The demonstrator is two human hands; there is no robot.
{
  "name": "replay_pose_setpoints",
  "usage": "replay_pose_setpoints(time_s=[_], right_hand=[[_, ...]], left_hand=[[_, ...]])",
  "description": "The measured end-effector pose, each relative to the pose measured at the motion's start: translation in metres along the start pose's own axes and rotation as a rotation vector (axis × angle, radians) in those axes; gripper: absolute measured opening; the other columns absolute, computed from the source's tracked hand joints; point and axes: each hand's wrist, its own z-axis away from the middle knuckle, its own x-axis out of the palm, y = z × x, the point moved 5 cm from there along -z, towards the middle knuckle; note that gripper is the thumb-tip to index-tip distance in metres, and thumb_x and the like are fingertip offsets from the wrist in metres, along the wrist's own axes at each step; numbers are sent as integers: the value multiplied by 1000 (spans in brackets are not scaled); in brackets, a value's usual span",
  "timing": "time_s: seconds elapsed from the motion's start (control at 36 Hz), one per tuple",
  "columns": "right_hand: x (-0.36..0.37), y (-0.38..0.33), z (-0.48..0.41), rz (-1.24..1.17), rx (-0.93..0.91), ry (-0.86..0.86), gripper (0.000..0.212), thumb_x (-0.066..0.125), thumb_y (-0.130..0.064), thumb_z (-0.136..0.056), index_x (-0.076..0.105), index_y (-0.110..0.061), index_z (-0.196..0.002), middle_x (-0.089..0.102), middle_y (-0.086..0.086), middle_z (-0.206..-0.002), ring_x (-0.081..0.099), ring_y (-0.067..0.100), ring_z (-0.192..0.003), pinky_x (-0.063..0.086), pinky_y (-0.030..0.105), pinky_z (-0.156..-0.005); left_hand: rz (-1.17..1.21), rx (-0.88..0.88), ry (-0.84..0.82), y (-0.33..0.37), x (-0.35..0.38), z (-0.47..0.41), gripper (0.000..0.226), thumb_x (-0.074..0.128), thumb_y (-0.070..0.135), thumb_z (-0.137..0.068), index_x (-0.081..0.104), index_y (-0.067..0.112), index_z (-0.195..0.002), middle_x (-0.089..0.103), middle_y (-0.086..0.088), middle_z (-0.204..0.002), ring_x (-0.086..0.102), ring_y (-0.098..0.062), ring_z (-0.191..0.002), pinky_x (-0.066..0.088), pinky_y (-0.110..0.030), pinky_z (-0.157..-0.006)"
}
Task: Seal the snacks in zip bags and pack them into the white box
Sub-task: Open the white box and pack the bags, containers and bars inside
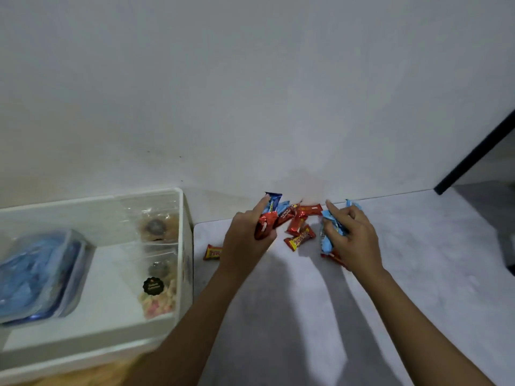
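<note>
Several small wrapped snacks lie on the pale table by the wall: red ones [301, 218], a red-yellow one [300, 238] and another red-yellow one [213, 252] apart to the left. My left hand [248, 240] grips a red snack [264, 225] and a dark blue one [272, 202], index finger pointing up. My right hand [354, 238] holds light blue snacks [328, 235]. The white box [182, 218] stands at the left and holds clear zip bags of cookies [158, 227] and a bag of pastel snacks [158, 299].
Inside the box at the left lies a bluish clear package [36, 277]. A white wall rises right behind the table [418, 274]. A black post [473, 157] leans at the right, where the table ends. Something yellowish [92, 377] shows below the box.
</note>
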Motion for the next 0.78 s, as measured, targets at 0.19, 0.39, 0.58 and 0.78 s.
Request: replay_pose_setpoints(time_s=[0.19, 0.39, 0.58, 0.78], right_hand=[[8, -114, 21, -100, -80, 35, 41, 58, -23, -81, 61, -22, -122, 52, -2, -88, 52, 16, -81, 45, 34, -69], [92, -234, 58, -209, -227, -144, 45, 50, -41, -81, 58, -31, -124, 51, -9, -89, 53, 14, -87, 48, 43, -75], [189, -316, 105, -301, -365, -429, 47, 46, -47, -85, 53, -32, -128, 52, -5, -98, 51, 11, -96, 47, 35, -85], [233, -342, 123, -321, -409, -610, 44, 56, -30, -91, 46, -28, -134, 50, -5, -104, 47, 1, -99, 37, 17, -91]], left_hand=[[118, -25, 71, 1, -118, 24, 65, 64, 17, -82, 37, 31, -139, 49, 19, -84, 50, -16, -89, 44, -29, -82], [115, -202, 141, -81, -226, 83, 64, 64, 36, -82, 31, 50, -135, 56, 4, -100, 57, -10, -92, 49, -28, -80], [113, -401, 214, -153, -298, 144, 62, 65, 24, -83, 37, 37, -137, 61, 9, -115, 59, -7, -102, 51, -35, -92], [126, -532, 183, -189, -317, 170, 59, 66, 22, -83, 39, 25, -136, 58, -1, -126, 55, -13, -110, 47, -29, -95]])
